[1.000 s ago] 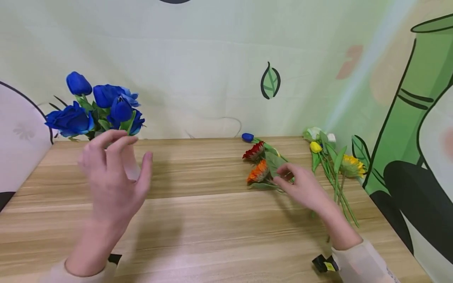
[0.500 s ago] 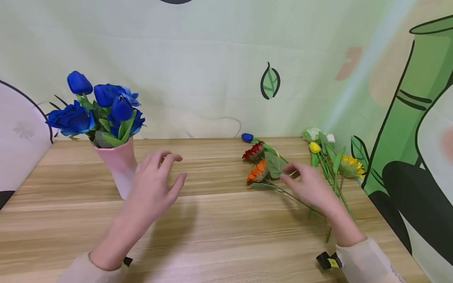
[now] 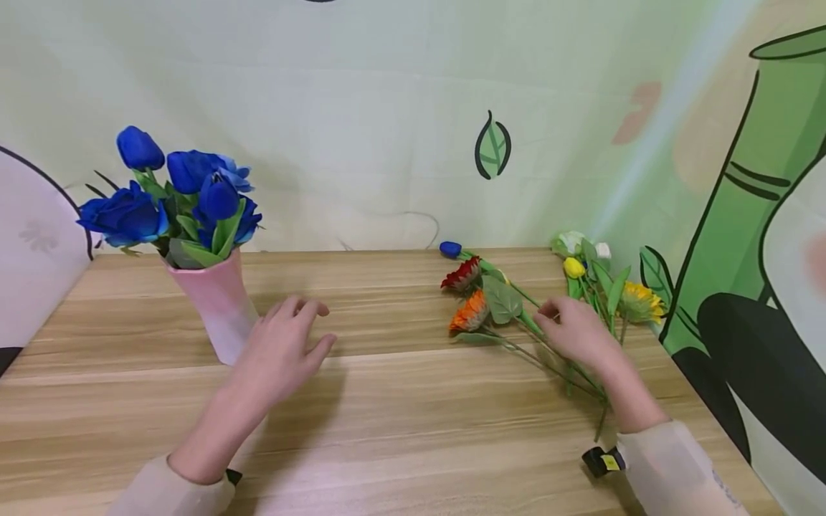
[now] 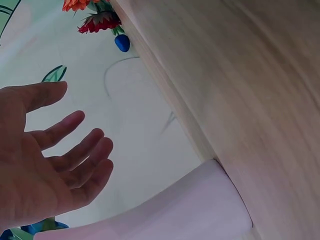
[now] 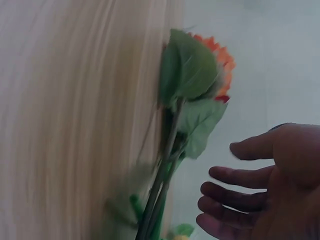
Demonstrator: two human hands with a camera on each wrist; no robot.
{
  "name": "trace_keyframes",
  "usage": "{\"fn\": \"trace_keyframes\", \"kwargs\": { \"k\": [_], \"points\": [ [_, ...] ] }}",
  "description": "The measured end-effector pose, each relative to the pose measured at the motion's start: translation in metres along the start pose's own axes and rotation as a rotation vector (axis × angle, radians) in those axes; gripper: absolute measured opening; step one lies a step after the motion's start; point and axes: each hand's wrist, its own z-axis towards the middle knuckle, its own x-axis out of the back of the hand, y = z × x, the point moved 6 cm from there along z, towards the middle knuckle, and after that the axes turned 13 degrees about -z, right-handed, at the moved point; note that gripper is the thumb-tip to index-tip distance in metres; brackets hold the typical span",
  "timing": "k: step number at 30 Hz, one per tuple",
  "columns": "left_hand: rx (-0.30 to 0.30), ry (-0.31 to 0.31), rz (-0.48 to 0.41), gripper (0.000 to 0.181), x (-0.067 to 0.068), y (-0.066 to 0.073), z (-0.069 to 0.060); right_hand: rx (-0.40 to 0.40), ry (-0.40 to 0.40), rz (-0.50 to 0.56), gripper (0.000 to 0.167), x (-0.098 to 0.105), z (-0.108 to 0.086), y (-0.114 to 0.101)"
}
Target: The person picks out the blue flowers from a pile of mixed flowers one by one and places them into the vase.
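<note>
A pink and white vase [image 3: 216, 304] stands at the left of the table, holding several blue artificial flowers [image 3: 193, 172] with green leaves. Just right of it my left hand [image 3: 280, 351] hovers, its fingers loosely bent and empty; the left wrist view shows the palm apart from the vase. On the table's right half lie an orange flower [image 3: 470, 312], a dark red flower [image 3: 461, 275] and a blue tulip [image 3: 450, 249]. My right hand [image 3: 577, 333] hangs over their stems [image 5: 162, 185]. In the right wrist view its fingers [image 5: 235, 197] are relaxed, holding nothing, beside the stems.
Farther right lies another group: a yellow sunflower [image 3: 640, 302], a yellow tulip [image 3: 573, 268] and white flowers [image 3: 571, 244]. A printed cloth backdrop [image 3: 361, 129] rises behind the wooden table [image 3: 400, 437]. A small black device [image 3: 603, 461] sits at the right sleeve.
My left hand has come down and right from in front of the vase, then slightly lower. My right hand has shifted right, away from the orange flower's leaf, along the stems. The flowers barely moved.
</note>
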Motion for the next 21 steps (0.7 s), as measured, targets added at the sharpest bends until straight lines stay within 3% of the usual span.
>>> {"fn": "trace_keyframes", "kwargs": {
  "k": [13, 21],
  "points": [
    [0.033, -0.074, 0.015, 0.035, -0.002, -0.004, -0.001, -0.014, -0.134, -0.164, 0.033, -0.004, 0.021, 0.023],
    [0.093, -0.144, 0.015, 0.039, -0.007, -0.008, -0.002, -0.042, -0.222, -0.183, 0.038, -0.007, 0.035, 0.032]
  ]
}}
